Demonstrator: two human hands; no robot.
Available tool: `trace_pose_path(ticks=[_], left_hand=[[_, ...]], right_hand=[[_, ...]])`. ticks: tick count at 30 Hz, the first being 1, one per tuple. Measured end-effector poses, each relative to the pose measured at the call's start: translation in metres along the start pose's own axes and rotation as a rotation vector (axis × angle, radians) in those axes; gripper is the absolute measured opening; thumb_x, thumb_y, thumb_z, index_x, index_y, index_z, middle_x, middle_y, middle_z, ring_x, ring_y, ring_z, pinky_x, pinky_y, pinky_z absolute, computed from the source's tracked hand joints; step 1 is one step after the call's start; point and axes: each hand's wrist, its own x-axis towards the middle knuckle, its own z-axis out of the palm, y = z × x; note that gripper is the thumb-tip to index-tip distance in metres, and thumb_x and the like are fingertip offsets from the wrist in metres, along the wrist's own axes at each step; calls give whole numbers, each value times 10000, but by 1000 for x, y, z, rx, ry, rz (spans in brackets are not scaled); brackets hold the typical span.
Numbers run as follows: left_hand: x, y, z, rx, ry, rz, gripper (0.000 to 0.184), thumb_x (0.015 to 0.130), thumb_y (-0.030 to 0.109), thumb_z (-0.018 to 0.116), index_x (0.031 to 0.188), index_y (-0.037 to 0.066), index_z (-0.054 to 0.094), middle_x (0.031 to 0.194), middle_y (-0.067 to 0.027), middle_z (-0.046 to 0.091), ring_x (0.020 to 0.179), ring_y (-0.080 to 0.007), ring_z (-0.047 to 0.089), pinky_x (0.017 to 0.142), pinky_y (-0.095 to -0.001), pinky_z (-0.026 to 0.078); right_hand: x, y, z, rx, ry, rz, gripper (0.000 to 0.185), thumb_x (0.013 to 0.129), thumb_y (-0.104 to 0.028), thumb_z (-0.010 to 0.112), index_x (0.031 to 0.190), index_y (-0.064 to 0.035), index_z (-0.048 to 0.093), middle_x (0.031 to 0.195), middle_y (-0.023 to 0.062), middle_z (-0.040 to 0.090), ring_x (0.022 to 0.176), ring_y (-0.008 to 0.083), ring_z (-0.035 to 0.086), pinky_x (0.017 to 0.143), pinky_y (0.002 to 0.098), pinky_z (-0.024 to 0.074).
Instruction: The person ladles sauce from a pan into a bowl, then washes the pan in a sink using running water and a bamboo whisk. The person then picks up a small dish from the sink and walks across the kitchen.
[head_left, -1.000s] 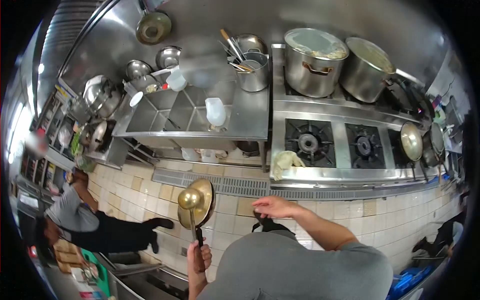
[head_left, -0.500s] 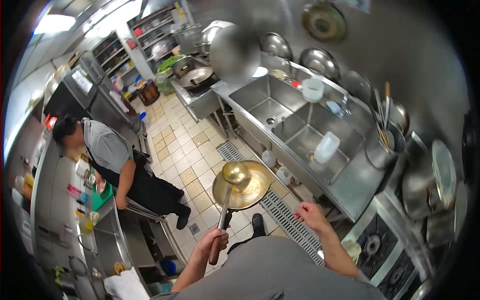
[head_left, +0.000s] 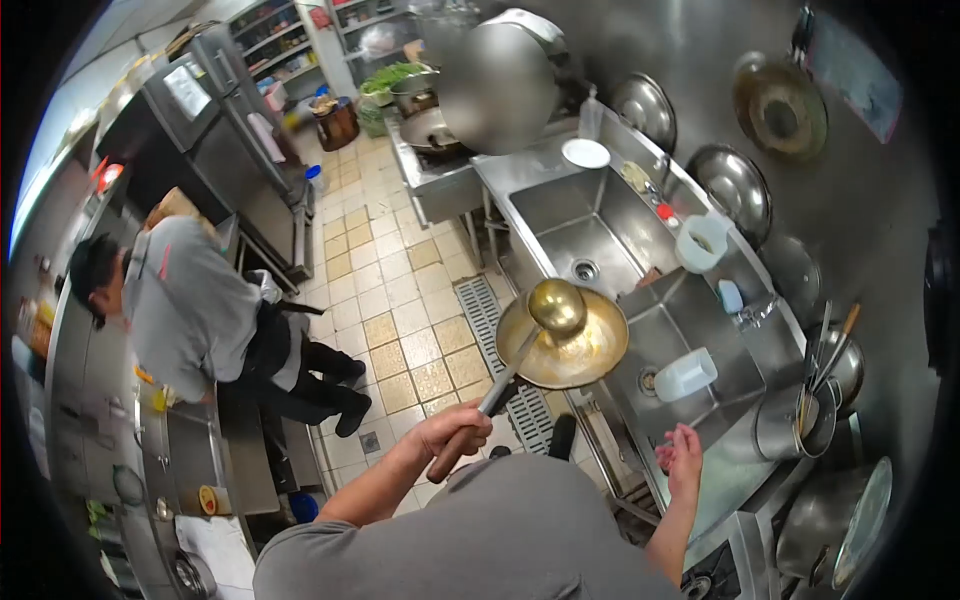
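Note:
My left hand (head_left: 452,436) is closed around the wooden-ended handle of a ladle (head_left: 557,307). The ladle's golden, shiny bowl rests over a frying pan (head_left: 598,352), whose inside is smeared with yellowish residue. The pan's handle runs back under the ladle towards the same hand, which seems to grip both together; that part is mostly hidden. Pan and ladle hang above the floor, close to the sink's front edge. My right hand (head_left: 682,458) is held out near the sink's right end, fingers loosely bent and holding nothing.
A double steel sink (head_left: 590,235) stands ahead on the right, with a white plastic container (head_left: 687,375) in its nearer basin. A pot of utensils (head_left: 790,425) is at its right end. A co-worker (head_left: 190,300) bends over the left counter. A floor drain grate (head_left: 480,305) runs below.
My view has turned, and my left hand has carried the pan and ladle forward, closer to the sink. My right hand has come beside the sink. The co-worker leans further over the counter.

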Motion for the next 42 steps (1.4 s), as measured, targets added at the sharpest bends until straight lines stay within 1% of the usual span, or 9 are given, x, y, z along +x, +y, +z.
trace_pose_path(ticks=[6, 9, 18, 22, 27, 28, 32, 39, 42], left_hand=[[79, 45, 43, 91, 59, -10, 437, 901, 129, 571, 1324, 97, 467, 712, 17, 419, 538, -65, 375, 464, -220, 300], [107, 57, 63, 187, 167, 28, 576, 834, 187, 631, 1368, 64, 452, 696, -11, 399, 493, -98, 356, 435, -248, 288], [197, 114, 87, 301, 161, -232, 637, 792, 120, 641, 1398, 87, 446, 674, -25, 434, 455, -109, 364, 416, -263, 297], [256, 139, 108, 472, 91, -375, 594, 805, 96, 615, 1372, 24, 455, 688, -20, 499, 475, -114, 448, 429, -261, 346], [362, 112, 71, 723, -26, -412, 737, 864, 235, 695, 1463, -35, 360, 788, -26, 558, 596, -121, 540, 493, -281, 456], [399, 84, 34, 743, -54, -512, 672, 866, 237, 674, 1405, -53, 398, 675, -69, 597, 518, -178, 564, 468, -313, 475], [457, 52, 63, 776, -165, -701, 349, 800, 277, 668, 553, 35, 624, 518, -140, 561, 399, -278, 536, 400, -424, 457], [509, 36, 39, 1127, -51, -687, 243, 742, 285, 700, 620, 75, 685, 564, -151, 624, 459, -312, 584, 464, -445, 485], [512, 52, 42, 1847, -102, -498, 371, 722, 337, 738, 952, 51, 788, 938, -198, 744, 906, -342, 724, 783, -448, 563]], right_hand=[[203, 43, -68, 347, 70, 138, 480, 951, -292, 691, 1361, -130, 501, 1153, 61, 633, 740, 201, 650, 628, 352, 539], [277, 46, -56, 150, 372, 205, 942, 805, -403, 821, 1531, -53, 334, 1419, 160, 490, 1228, 247, 522, 799, 405, 551], [311, 34, -73, -384, 740, 265, 676, 830, -490, 756, 1215, 52, 637, 1195, 269, 680, 1157, 397, 646, 981, 434, 510], [286, 128, -161, -375, 835, 56, 418, 842, -344, 771, 1111, -27, 722, 1073, 140, 750, 1012, 298, 705, 900, 413, 527], [314, 188, -242, -418, 516, -121, 671, 835, -209, 782, 1392, 42, 505, 1430, 220, 547, 1314, 308, 536, 1104, 395, 416], [266, 61, -167, -566, 883, 101, 695, 864, -258, 769, 1411, 49, 469, 1429, 212, 534, 1286, 327, 538, 1073, 396, 440], [297, -32, -154, -222, 836, -263, 658, 947, -391, 684, 1456, -41, 458, 1282, 170, 596, 1119, 289, 605, 952, 420, 511], [472, -43, -248, 354, 219, -75, 594, 958, -522, 647, 1365, -105, 529, 972, 71, 670, 809, 177, 656, 648, 315, 553], [489, -69, -230, 332, 354, 78, 513, 930, -548, 672, 1213, -130, 581, 770, 4, 644, 627, 123, 621, 501, 246, 495]])
